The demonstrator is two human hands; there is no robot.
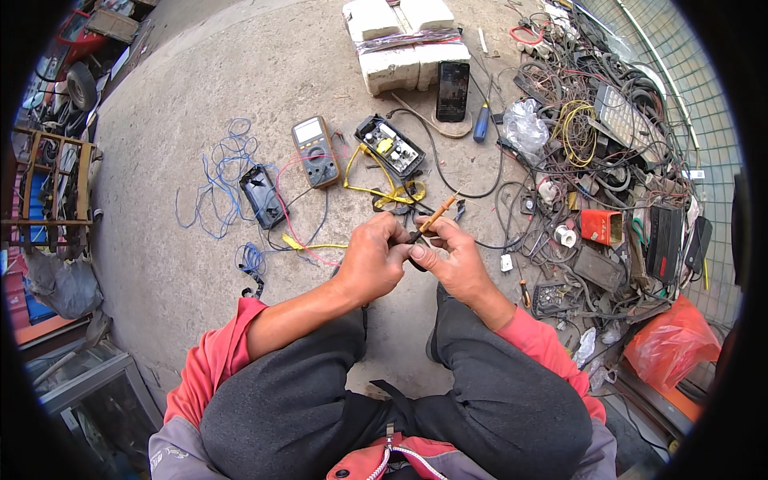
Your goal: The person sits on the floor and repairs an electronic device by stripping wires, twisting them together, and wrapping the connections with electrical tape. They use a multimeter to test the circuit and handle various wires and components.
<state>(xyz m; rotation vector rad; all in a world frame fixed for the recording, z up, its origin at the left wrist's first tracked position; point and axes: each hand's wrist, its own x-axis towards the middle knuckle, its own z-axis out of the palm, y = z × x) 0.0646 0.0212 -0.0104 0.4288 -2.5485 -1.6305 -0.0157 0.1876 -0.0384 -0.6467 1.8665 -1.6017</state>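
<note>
My left hand [380,256] and my right hand [444,260] meet in front of my knees, fingers closed round a small dark piece [414,260] and a slim orange-handled tool [436,214] pointing up to the right; exactly what each fingertip grips is partly hidden. Just beyond lie an opened black device [388,144] showing a circuit board and yellow component, yellow wire [384,192], a grey-and-orange multimeter [314,152], a separate black housing half [262,192] and tangled blue wires [224,196].
A phone [453,88] stands against white foam blocks [404,64], beside a blue screwdriver [482,120]. A heap of cables and electronic scrap [592,136] fills the right side, with a red bag [670,344]. At the left are a wooden rack [44,188] and a metal frame [96,380].
</note>
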